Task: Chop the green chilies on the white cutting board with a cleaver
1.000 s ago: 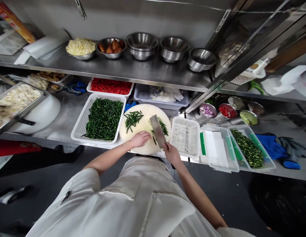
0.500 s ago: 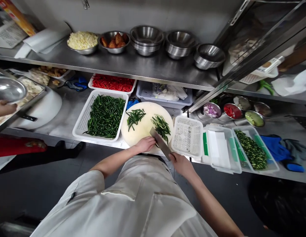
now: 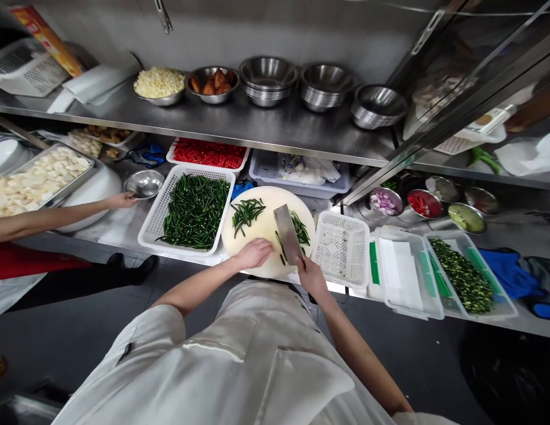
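Two bare hands at a round cutting board (image 3: pixel 263 227), whose near rim lies at the front edge of the steel worktop (image 3: pixel 124 227). Right hand (image 3: pixel 311 277): fingers closed round the handle of a cleaver (image 3: pixel 287 233), blade directed away from the body and masking part of the right heap of green pods (image 3: pixel 302 228). Left hand (image 3: pixel 256 252): over the near part of the board, fingers loosely curled together; from this angle, cannot tell whether they grip anything. Left heap of green pods (image 3: pixel 247 214) sits on the board's far left; a bare strip of board separates it from the blade. Sideways room is tight: pod-filled basket (image 3: pixel 151 221) just beside the left rim, white basket (image 3: pixel 343 248) just beside the right. Shelf (image 3: pixel 279 133) edge crosses beyond the board. Further left, a co-worker's hand (image 3: pixel 123 200) holds a metal bowl (image 3: pixel 145 184) near the pod-filled basket.
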`<state>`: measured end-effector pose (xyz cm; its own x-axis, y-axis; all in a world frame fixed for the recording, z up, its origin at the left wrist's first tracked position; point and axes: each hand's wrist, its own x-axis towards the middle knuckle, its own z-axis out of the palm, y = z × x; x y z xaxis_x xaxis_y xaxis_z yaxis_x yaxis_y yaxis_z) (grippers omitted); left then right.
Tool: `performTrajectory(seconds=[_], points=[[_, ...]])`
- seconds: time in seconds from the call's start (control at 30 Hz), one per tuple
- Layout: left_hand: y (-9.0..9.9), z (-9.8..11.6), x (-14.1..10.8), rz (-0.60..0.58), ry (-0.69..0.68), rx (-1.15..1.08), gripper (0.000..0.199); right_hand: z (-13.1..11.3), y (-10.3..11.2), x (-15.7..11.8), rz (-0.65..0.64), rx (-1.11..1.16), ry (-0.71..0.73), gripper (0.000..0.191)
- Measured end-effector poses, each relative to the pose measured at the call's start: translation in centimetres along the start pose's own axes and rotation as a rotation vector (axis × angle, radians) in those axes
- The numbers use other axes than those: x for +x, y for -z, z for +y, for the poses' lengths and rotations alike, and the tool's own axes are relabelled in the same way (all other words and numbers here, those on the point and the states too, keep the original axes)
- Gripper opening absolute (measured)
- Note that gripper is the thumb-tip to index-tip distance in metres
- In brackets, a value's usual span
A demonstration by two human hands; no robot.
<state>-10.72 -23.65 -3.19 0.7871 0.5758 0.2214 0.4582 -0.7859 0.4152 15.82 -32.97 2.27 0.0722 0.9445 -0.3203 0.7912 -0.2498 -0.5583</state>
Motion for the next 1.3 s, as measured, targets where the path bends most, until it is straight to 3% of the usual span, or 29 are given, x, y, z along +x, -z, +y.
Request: performTrajectory(seconds=[0.13, 0.2, 0.33, 0.47, 0.57, 0.7, 0.83, 0.93, 1.0, 1.17, 1.23, 1.3], points=[[3.8, -3.4, -3.5, 0.159, 0.411, 0.239, 0.032, 2.9, 0.9, -3.6, -0.17, -0.04, 0.086, 0.04], [4.1, -4.2, -4.6, 0.172, 0.488, 0.284, 0.029, 4.0, 1.0, -4.5, -0.221, -0.055, 0.093, 0.038], [1.3, -2.8, -3.9, 0.149, 0.396, 0.196, 0.026, 3.9, 1.4, -4.0, -0.162, -0.074, 0.059, 0.036], [-2.8, 0.7, -1.0, 0.106, 0.121, 0.001, 0.028, 2.0, 2.1, -3.5, -0.124, -0.203, 0.013, 0.032], [-4.4, 2.5, 0.5, 0.068, 0.0, -0.061, 0.028, 1.6, 2.8, -4.3, -0.166, -0.241, 0.026, 0.033], [-4.9, 2.8, 0.9, 0.065, -0.011, -0.072, 0.027, 1.8, 2.0, -4.4, -0.168, -0.25, 0.084, 0.03], [-4.8, 2.9, 1.0, 0.058, -0.015, -0.075, 0.026, -0.1, -1.1, -1.4, -0.049, -0.235, 0.023, 0.032], [-3.5, 2.4, 1.0, 0.031, -0.035, -0.067, 0.023, -1.8, -2.1, 0.6, 0.005, -0.119, 0.029, 0.036], [-1.8, 1.1, 0.5, 0.076, 0.048, -0.024, 0.021, -1.8, -1.9, 0.6, 0.007, -0.056, 0.048, 0.039], [2.1, -3.8, -3.5, 0.361, 0.638, 0.206, 0.021, 1.7, -0.2, -2.8, -0.176, -0.015, 0.125, 0.042], [2.3, -4.9, -5.2, 0.361, 0.684, 0.211, 0.025, 3.2, 0.3, -3.8, -0.246, -0.029, 0.136, 0.041], [1.6, -4.9, -6.3, 0.341, 0.638, 0.168, 0.029, 4.0, 0.6, -4.1, -0.264, -0.029, 0.108, 0.041]])
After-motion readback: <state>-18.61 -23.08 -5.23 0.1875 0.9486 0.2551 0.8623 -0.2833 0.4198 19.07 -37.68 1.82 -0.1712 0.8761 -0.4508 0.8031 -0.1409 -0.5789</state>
